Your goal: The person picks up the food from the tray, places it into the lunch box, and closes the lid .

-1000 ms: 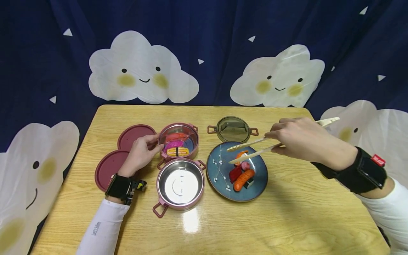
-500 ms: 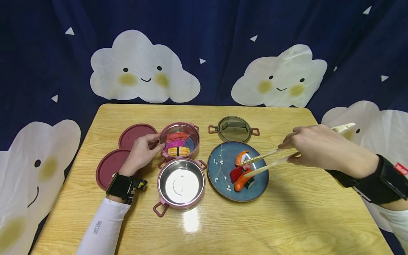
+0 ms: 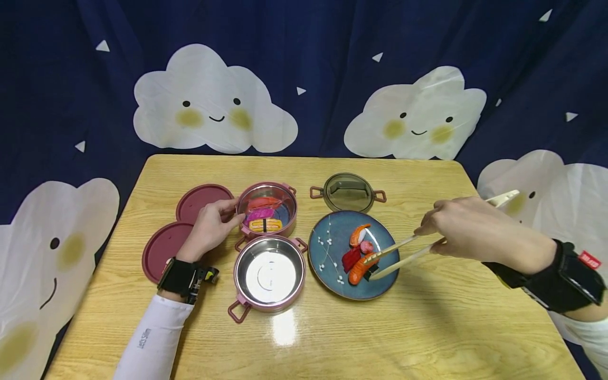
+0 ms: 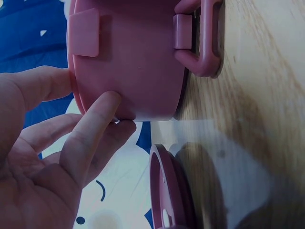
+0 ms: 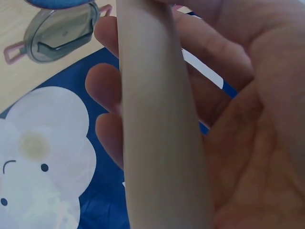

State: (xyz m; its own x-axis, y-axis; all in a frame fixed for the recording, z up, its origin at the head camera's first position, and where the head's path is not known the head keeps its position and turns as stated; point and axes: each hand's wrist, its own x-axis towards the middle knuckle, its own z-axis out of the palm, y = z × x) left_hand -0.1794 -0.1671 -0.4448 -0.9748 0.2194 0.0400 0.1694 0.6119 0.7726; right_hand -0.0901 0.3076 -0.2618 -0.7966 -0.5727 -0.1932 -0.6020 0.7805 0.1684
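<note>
My left hand [image 3: 212, 227] holds the rear pink pot [image 3: 292, 219] by its wall. The thumb reaches over the rim and the fingertips press the outside, as the left wrist view shows [image 4: 57, 162]. Inside lie a red, a magenta and a yellow toy sushi piece [image 3: 266, 226]. My right hand [image 3: 463, 224] grips pale tongs [image 3: 404, 261], their tips spread low over the blue plate [image 3: 328, 232]. One tip overlaps the long orange piece [image 3: 357, 273], the other lies beside a small black-wrapped piece [image 3: 370, 272]; contact is unclear. An orange-white sushi [image 3: 359, 235], a pink ball [image 3: 366, 246] and a dark red piece [image 3: 350, 259] lie nearby.
A second pink pot [image 3: 269, 272] stands in front of the first, with nothing inside. Two dark red lids [image 3: 166, 248] lie left, partly behind my left arm. A glass lid [image 3: 349, 192] with handles lies behind the plate. A dark cloud-patterned curtain [image 3: 318, 53] hangs behind the table.
My right hand has moved right and down, bringing the tong tips from the plate's upper part to the orange and black-wrapped pieces. My left hand stays on the pot.
</note>
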